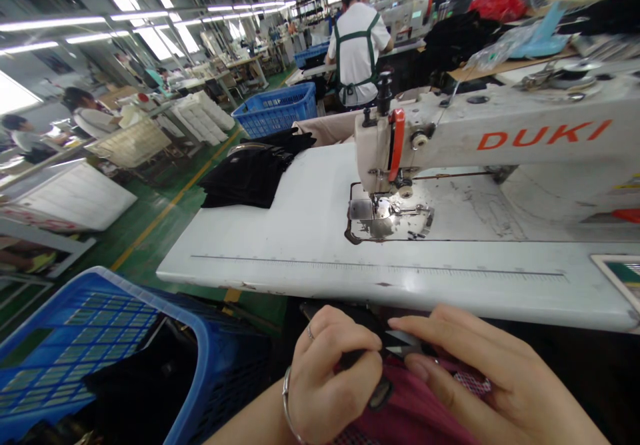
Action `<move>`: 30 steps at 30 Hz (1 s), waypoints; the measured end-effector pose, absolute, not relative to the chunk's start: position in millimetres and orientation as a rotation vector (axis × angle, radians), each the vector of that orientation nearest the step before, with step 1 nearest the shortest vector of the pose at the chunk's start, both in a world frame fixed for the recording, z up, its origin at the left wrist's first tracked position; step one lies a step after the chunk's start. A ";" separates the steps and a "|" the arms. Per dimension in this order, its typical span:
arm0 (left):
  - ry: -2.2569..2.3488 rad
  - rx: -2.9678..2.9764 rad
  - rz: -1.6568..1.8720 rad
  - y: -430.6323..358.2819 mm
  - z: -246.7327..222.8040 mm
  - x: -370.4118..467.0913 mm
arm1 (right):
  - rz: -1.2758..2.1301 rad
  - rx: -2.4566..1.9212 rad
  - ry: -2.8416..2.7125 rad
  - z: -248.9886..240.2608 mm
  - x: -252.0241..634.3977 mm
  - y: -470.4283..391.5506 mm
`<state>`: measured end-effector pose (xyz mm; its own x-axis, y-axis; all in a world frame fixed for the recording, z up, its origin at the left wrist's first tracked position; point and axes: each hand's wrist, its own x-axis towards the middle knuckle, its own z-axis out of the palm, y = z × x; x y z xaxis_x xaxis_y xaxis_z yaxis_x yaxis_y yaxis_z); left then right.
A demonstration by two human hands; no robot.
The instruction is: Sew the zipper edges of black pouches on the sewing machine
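My left hand [335, 372], with a ring and a bangle, is closed in a pinch on a piece of black fabric [367, 313], most of which the fingers hide. Just to its right, my right hand [480, 365] grips small thread snips [403, 342] between thumb and fingers. The blades point left at the black fabric, slightly apart. Under both hands lies burgundy cloth [410, 408] with a checked part, at my lap. Beyond them stands the white sewing machine table [300, 268], its front edge just past my fingertips.
A sewing machine [450, 138] stands on the table, with a pile of black garments [250, 172] at its left end. A blue basket [195, 338] with black fabric is at my lower left. Another blue basket [280, 108] and a co-worker [356, 45] are ahead.
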<state>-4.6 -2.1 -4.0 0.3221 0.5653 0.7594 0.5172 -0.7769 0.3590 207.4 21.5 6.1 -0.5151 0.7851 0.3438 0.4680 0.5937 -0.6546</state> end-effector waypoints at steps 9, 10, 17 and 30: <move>0.995 2.509 1.487 -1.5 -4.0 -4.8 | 0.608 -1.007 -2.239 4.7 210.9 20.6; 0.991 2.518 1.483 -1.5 -4.0 -4.8 | 0.590 -1.011 -2.246 4.8 211.3 20.3; 1.019 2.545 1.480 -0.9 -2.8 -2.4 | 0.548 -1.008 -2.217 7.0 209.7 17.2; 1.089 2.462 1.493 -0.7 1.5 -0.8 | 0.757 -1.021 -2.110 3.8 206.9 15.5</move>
<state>-0.8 -0.7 1.5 0.2798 0.5961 0.7525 0.5348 -0.7478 0.3935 206.9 15.5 3.8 -0.4730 0.8242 0.3113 0.4383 0.5266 -0.7284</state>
